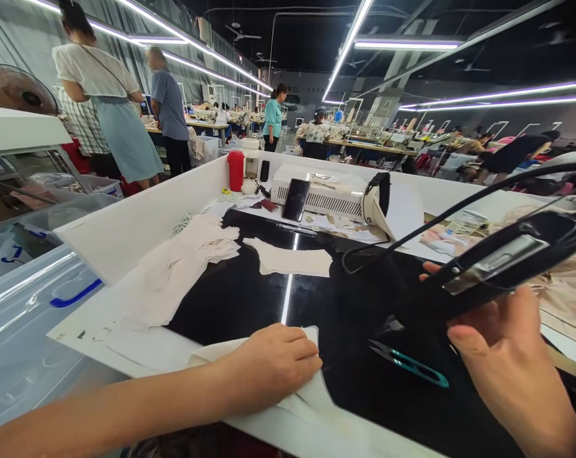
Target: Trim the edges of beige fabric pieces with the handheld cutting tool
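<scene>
My left hand [280, 362] lies over a cream fabric piece [311, 397] at the table's near edge, its fingers closed together and bent down onto the cloth. My right hand [512, 356] is closed around a black corded device [498, 264] with a metal plate on its side, raised above the right of the table. What kind of device it is I cannot tell. Between my hands, teal-handled thread snips [412, 364] rest on the glossy black tabletop [345, 318]. Farther back lies another flat cream fabric piece [295, 259].
A pile of cream pieces [185, 270] lies at the left. Along the back stand a phone [296, 199], a vented white box [335, 191] and a red container [235, 170]. White boards [149, 219] edge the table. A black cable [440, 213] arches at right. Several people stand beyond.
</scene>
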Motion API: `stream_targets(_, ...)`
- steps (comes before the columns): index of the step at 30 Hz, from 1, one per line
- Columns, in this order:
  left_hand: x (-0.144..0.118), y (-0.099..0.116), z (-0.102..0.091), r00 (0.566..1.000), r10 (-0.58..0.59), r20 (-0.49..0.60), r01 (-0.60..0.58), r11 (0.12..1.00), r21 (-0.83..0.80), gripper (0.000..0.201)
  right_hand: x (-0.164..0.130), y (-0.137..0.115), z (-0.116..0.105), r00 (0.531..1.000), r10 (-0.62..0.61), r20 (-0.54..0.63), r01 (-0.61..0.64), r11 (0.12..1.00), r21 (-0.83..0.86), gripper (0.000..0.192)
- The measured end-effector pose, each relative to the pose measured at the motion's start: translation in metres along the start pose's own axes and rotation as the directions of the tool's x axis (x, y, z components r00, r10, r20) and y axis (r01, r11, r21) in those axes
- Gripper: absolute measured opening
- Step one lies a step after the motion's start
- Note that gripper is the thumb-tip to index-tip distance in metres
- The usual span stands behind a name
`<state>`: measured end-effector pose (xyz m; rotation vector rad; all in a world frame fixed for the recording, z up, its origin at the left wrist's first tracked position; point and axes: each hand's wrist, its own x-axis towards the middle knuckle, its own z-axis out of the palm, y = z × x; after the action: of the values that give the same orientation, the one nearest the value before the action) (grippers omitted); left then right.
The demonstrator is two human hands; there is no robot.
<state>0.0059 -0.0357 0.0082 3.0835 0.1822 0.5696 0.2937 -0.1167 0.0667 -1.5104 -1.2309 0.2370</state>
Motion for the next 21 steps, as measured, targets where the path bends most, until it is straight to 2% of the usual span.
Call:
stream_targets(3,0.001,0.002,-0.001,0.999,-0.01,-0.045,0.011,1.0,0.021,0.016,0.013,-0.023,0.024,0.992,-0.036,-0.12,0.068,0.957,0.282,0.062)
stream_targets(5,0.002,0.004,0.0,0.998,-0.013,-0.063,0.016,0.999,0.042,0.016,0.019,-0.028,0.037,0.982,-0.055,-0.179,0.118,0.926,0.36,0.052)
stream_targets(15,0.014,0.007,0.014,0.995,0.0,-0.099,0.015,0.988,0.151,0.014,0.015,-0.034,0.101,0.979,-0.123,-0.166,0.198,0.779,0.595,0.041)
stream_targets(21,0.01,0.007,0.019,0.991,-0.009,-0.133,0.027,0.991,0.132,0.017,0.014,-0.033,0.116,0.983,-0.114,-0.147,0.182,0.755,0.63,0.044)
